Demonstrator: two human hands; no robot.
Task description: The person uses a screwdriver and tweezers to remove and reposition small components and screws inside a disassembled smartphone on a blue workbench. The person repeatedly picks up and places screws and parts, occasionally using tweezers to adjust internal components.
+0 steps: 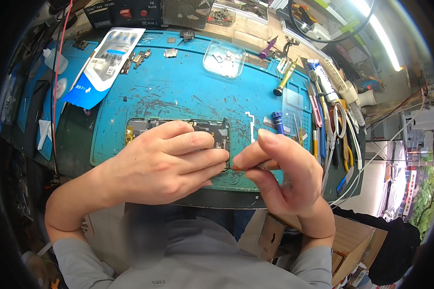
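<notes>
An opened phone (216,129) lies on the blue mat, its dark inner boards and a gold-coloured part at its left end showing. My left hand (164,161) rests across it with fingers bent and close together, the fingertips at the phone's right edge; the thumb is hidden beneath. Just beyond that edge my right hand (289,176) is closed in a pinch. A tiny orange bit (236,168) shows at its fingertips, and part of something slim shows between the fingers; I cannot make out its kind.
A blue work mat (178,86) covers the bench. A clear tray (224,58) of small parts stands at the back. A blue-and-white package (103,67) lies back left. A blue screwdriver (278,121), a yellow-green screwdriver (285,78) and several tools lie right.
</notes>
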